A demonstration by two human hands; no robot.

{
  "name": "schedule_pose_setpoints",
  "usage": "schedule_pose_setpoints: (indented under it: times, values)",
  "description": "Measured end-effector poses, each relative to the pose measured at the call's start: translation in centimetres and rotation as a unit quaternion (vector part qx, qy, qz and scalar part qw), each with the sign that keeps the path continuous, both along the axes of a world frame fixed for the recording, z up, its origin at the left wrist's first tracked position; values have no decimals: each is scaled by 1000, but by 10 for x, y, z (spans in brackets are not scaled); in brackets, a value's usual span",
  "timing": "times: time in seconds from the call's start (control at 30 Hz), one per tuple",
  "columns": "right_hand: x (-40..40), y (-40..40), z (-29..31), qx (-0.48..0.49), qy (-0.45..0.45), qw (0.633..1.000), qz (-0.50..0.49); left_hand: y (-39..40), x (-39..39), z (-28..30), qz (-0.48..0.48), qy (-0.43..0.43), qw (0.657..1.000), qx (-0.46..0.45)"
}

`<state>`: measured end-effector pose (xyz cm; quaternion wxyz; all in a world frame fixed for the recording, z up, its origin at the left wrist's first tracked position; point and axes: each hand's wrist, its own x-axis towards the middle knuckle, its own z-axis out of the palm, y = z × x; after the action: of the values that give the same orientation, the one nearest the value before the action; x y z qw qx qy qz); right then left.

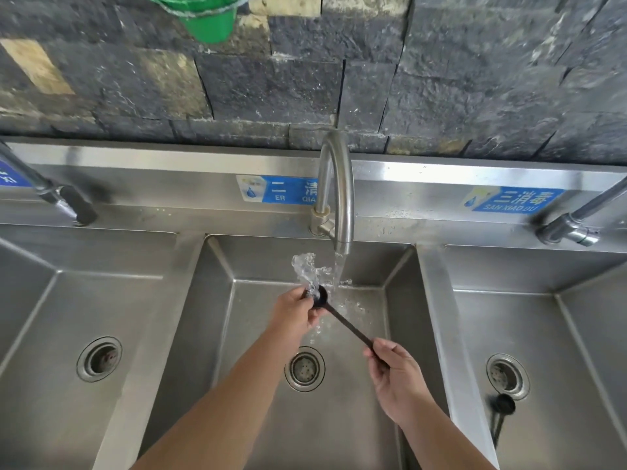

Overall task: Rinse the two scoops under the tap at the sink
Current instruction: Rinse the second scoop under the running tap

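Note:
A dark long-handled scoop (342, 321) is held over the middle sink basin (400, 300), its bowl under the running water from the curved steel tap (341, 195). My right hand (395, 376) grips the end of its handle. My left hand (295, 310) pinches the scoop's bowl, where water splashes up. A second dark scoop (502, 410) lies in the right basin (576, 334), near its drain.
Three steel basins stand side by side, each with a round drain. Other taps reach in at the far left (64, 198) and far right (570, 225). Blue labels sit on the steel backsplash. A green plastic container (207, 18) hangs on the dark stone wall above.

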<state>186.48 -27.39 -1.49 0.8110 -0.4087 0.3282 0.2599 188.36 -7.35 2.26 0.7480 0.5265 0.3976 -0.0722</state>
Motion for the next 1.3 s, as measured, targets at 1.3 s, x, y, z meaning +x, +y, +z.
schedule_pose_setpoints:
  times: [1.3]
  values:
    - [18,-31,47,39,-71,995,-57,8,-13,17,-56,-148,980,-117]
